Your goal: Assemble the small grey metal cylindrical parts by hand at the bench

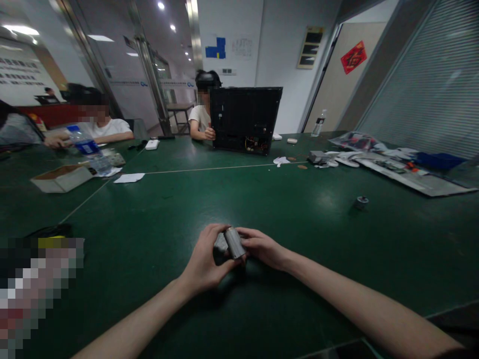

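A grey metal cylinder (234, 243), possibly a small motor casing, sits between my two hands just above the green table (149, 214). My left hand (204, 257) grips it from the left, and my right hand (262, 248) presses its fingers against its other side. A darker grey piece (220, 243) shows behind the cylinder, against my left fingers. Their exact connection is hidden. A small dark spool-like part (361, 202) stands on the table to the right, well apart from both hands.
A co-worker (200, 112) sits behind a black metal chassis (245, 119) at the far side. Another person (97, 124) sits at the left near a water bottle (88, 148) and a cardboard box lid (62, 178). Papers and electronic parts (396, 164) lie at the right.
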The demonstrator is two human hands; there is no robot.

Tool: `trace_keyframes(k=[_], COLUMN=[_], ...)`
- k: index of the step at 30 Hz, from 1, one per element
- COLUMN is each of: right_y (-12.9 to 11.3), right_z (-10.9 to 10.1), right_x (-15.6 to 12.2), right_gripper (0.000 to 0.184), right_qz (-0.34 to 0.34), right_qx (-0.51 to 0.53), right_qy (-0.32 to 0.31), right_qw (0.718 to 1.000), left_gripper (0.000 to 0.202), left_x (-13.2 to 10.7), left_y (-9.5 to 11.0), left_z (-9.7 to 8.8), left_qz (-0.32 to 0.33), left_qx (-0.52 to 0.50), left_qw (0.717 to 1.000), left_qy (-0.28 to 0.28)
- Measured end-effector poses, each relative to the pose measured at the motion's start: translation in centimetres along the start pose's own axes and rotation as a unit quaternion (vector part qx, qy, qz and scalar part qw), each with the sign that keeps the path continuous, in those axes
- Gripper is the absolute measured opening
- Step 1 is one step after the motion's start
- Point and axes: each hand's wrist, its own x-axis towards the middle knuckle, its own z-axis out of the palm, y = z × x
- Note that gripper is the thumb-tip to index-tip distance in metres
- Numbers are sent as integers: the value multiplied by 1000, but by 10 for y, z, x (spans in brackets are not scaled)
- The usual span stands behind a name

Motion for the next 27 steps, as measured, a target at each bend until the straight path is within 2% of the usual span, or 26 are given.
trace_keyframes(k=[8,15,27], right_y=[0,0,-5], right_z=[0,3,8], right_x=[-2,-3,-2], right_gripper=[47,56,49], right_qz=[-9,-18,-30], right_qx=[-11,-50,-171], right_qy=[38,48,2], right_qw=[999,997,985], left_gripper=[54,55,56], left_x=[-2,-3,-3], left_y=[-2,-5,-5], left_z=[0,1,3], left_qz=[22,33,54], left_qx=[28,43,55], left_qw=[999,998,997], left_qy=[6,-8,-22])
